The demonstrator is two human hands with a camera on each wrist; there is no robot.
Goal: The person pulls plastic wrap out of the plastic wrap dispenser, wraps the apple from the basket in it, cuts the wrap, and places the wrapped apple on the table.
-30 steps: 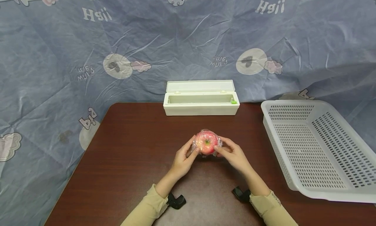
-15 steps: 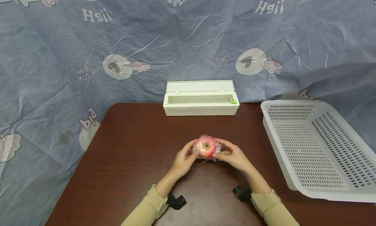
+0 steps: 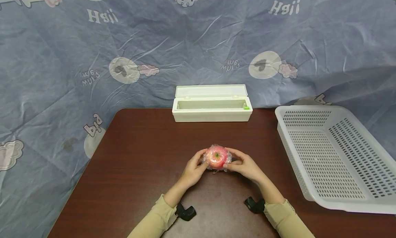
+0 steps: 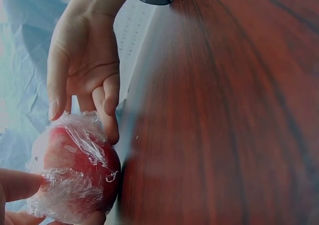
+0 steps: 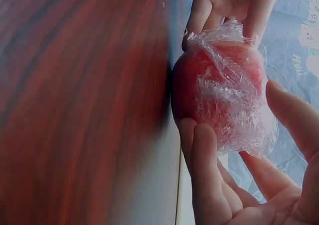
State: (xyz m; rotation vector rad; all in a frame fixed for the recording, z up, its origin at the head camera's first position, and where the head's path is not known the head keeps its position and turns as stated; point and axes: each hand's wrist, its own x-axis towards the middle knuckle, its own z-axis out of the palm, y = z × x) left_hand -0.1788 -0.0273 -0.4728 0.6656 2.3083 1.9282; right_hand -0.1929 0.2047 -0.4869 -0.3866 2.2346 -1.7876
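Observation:
A red apple [image 3: 217, 157] wrapped in crinkled cling film sits stem up at the middle of the table, its underside right at the wood in both wrist views. My left hand [image 3: 193, 169] holds it from the left, thumb towards me and fingers round the far side. From the right, my right hand [image 3: 245, 165] holds it the same way. Bunched film [image 4: 65, 197] shows on the apple's side in the left wrist view. In the right wrist view the thumb [image 5: 294, 110] lies at one side of the wrapped apple [image 5: 224, 90], with fingers curled under it.
At the table's back edge stands a long white box [image 3: 212, 116], lid raised, with a small green piece at its right end. A white perforated basket [image 3: 287, 152] takes up the right side. Behind the brown table [image 3: 139, 155] hangs a blue printed cloth [image 3: 185, 52].
Both hands have brought the wrapped apple slightly towards me and down to the table. The right fingers have shifted a little on it. Box and basket have not moved.

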